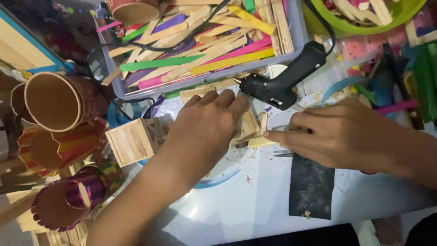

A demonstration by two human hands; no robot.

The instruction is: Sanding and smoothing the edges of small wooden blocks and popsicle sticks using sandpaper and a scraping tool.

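Observation:
My left hand (207, 125) rests palm down over a small structure of plain wooden craft sticks (249, 127) at the middle of the white work surface, gripping it from above. My right hand (334, 134) comes in from the right and pinches a single wooden stick (261, 142) against the structure's lower edge. A black hot glue gun (282, 77) lies just behind both hands, its nozzle pointing left. Much of the stick structure is hidden under my left palm.
A grey tray (297, 32) of coloured and plain craft sticks stands behind. A green bowl (364, 25) holds more sticks at the back right. A small wooden box (132, 141) and several stick-covered cups (68, 196) crowd the left. A black sheet (312, 187) lies near the front.

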